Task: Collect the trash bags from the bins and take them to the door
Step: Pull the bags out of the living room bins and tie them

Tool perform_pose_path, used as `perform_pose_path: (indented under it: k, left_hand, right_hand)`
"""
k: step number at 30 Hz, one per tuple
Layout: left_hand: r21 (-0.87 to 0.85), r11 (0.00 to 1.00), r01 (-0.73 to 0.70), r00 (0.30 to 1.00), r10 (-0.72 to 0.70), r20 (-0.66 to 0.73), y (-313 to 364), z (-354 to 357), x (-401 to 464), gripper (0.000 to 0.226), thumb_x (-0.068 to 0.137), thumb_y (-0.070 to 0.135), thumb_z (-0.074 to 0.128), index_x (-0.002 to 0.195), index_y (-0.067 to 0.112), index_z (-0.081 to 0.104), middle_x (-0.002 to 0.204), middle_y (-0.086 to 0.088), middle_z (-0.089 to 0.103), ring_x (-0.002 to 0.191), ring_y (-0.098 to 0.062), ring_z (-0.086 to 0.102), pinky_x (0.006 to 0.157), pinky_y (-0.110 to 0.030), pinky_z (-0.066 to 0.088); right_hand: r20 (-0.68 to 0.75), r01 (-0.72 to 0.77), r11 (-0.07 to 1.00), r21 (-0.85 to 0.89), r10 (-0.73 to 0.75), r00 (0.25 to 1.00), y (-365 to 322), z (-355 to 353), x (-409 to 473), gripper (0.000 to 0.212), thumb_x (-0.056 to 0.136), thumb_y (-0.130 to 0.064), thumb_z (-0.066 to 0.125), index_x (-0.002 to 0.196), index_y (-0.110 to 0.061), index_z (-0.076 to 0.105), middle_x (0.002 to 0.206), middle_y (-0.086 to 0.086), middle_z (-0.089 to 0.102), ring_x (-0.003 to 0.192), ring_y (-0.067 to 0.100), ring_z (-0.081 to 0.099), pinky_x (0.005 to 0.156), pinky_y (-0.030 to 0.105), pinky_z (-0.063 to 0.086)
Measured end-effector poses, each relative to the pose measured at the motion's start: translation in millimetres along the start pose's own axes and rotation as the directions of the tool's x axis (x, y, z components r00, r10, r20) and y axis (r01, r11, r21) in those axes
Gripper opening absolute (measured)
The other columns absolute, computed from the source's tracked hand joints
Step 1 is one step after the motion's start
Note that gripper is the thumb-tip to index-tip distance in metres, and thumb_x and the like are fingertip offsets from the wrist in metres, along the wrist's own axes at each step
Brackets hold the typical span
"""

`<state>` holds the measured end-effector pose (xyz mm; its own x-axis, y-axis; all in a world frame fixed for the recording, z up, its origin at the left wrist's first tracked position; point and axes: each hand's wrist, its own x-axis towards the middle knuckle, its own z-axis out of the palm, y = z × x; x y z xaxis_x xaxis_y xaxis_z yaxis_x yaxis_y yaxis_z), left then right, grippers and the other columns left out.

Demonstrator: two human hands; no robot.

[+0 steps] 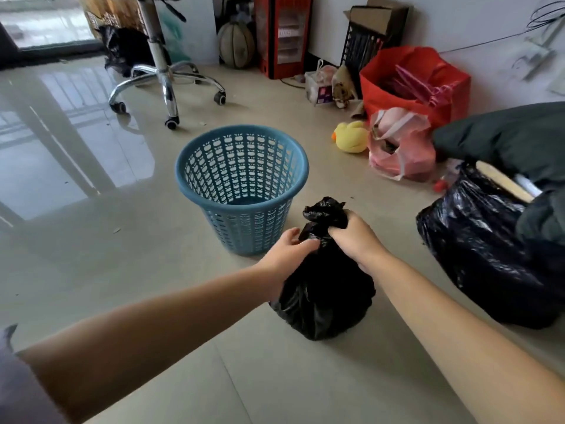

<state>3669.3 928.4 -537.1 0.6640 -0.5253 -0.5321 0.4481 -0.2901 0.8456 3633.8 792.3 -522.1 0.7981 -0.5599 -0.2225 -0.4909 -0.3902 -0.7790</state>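
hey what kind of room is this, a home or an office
Probably a lived-in home room or small office: a swivel chair on a tiled floor, a plush duck and bags of clutter along the wall.

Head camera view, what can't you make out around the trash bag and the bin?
- Small black trash bag: contents hidden by opaque plastic.
- Its neck: covered by the right hand and the left hand.
- Large black bag: cut off by the right edge.
- Blue bin: floor mostly hidden by its near wall.
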Motion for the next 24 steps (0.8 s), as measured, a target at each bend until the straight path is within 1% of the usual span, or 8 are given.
perform_pose_path:
  k: [2,4,7,10,13,17,21,24]
  left_hand:
    - [0.079,0.994,-0.079,0.993,0.072,0.089,4,4,-3,0.059,0.088,0.034,0.063,0.140,0.025,0.036,0.111,0.011,0.059,0.097,-0.004,0.060,0.080,-0.016,0.048]
    - [0.132,0.979,-0.154,0.985,0.141,0.100,10,0,-3,0.055,0.087,0.033,0.064,0.134,0.035,0.035,0.099,0.018,0.057,0.089,0.005,0.058,0.072,-0.010,0.049]
    - [0.287,0.934,-0.215,0.976,0.197,0.088,17,-8,4,0.059,0.088,0.024,0.064,0.139,0.029,0.035,0.096,0.011,0.055,0.084,-0.004,0.060,0.071,-0.011,0.049]
    - [0.426,0.876,-0.225,0.970,0.244,0.010,27,-17,5,0.036,0.088,0.011,0.057,0.123,0.019,0.054,0.100,0.008,0.060,0.089,-0.011,0.061,0.074,-0.016,0.051]
    - [0.392,0.879,-0.272,0.936,0.336,-0.103,41,-32,8,0.026,0.086,0.006,0.056,0.111,0.008,0.064,0.086,-0.002,0.068,0.076,-0.013,0.064,0.072,-0.022,0.056]
    - [0.264,0.855,-0.447,0.809,0.512,-0.287,78,-52,-1,0.018,0.089,0.004,0.055,0.103,0.015,0.061,0.081,0.002,0.061,0.070,-0.007,0.059,0.056,-0.008,0.050]
    - [0.353,0.697,-0.624,0.610,0.717,-0.338,105,-53,-15,0.022,0.088,0.004,0.055,0.097,0.023,0.061,0.068,0.009,0.048,0.056,0.000,0.042,0.053,-0.009,0.037]
    - [0.419,0.579,-0.699,0.511,0.815,-0.273,115,-43,-27,0.030,0.088,0.004,0.055,0.090,0.034,0.059,0.082,0.009,0.058,0.067,0.002,0.050,0.062,-0.009,0.041]
  right_hand:
    - [0.086,-0.021,0.994,0.109,0.012,0.996,1,-3,0,0.021,0.084,-0.019,0.061,0.104,-0.013,0.063,0.101,0.010,0.070,0.098,0.028,0.066,0.091,0.043,0.053]
    - [0.184,-0.026,0.978,0.205,-0.013,0.983,0,-12,-1,0.021,0.086,-0.020,0.064,0.106,-0.015,0.062,0.098,0.005,0.069,0.091,0.022,0.067,0.084,0.040,0.055]
    - [0.280,-0.006,0.972,0.233,-0.061,0.958,3,-35,0,0.021,0.088,-0.017,0.064,0.108,-0.017,0.062,0.096,0.004,0.067,0.086,0.017,0.064,0.081,0.033,0.053]
    - [0.212,0.040,0.989,0.141,-0.070,0.975,10,-54,1,0.008,0.088,-0.014,0.063,0.095,-0.012,0.066,0.075,0.002,0.060,0.067,0.013,0.057,0.063,0.015,0.045]
    - [0.024,0.033,0.999,0.032,-0.034,0.999,21,-67,9,0.018,0.088,-0.019,0.062,0.092,-0.002,0.067,0.069,0.001,0.054,0.064,0.014,0.052,0.058,0.024,0.037]
    - [-0.026,0.128,0.991,0.027,-0.127,0.992,17,-81,11,0.015,0.089,-0.028,0.061,0.084,-0.016,0.066,0.082,0.001,0.064,0.080,0.017,0.061,0.070,0.032,0.044]
    - [-0.020,0.383,0.911,-0.152,-0.390,0.920,-9,-85,7,0.018,0.091,-0.025,0.059,0.097,-0.010,0.068,0.103,0.004,0.057,0.098,0.017,0.056,0.085,0.025,0.039]
    - [-0.113,0.451,0.867,0.210,-0.437,0.893,-32,-88,0,0.009,0.085,-0.026,0.062,0.091,-0.029,0.068,0.114,0.000,0.058,0.109,0.012,0.057,0.098,0.027,0.040]
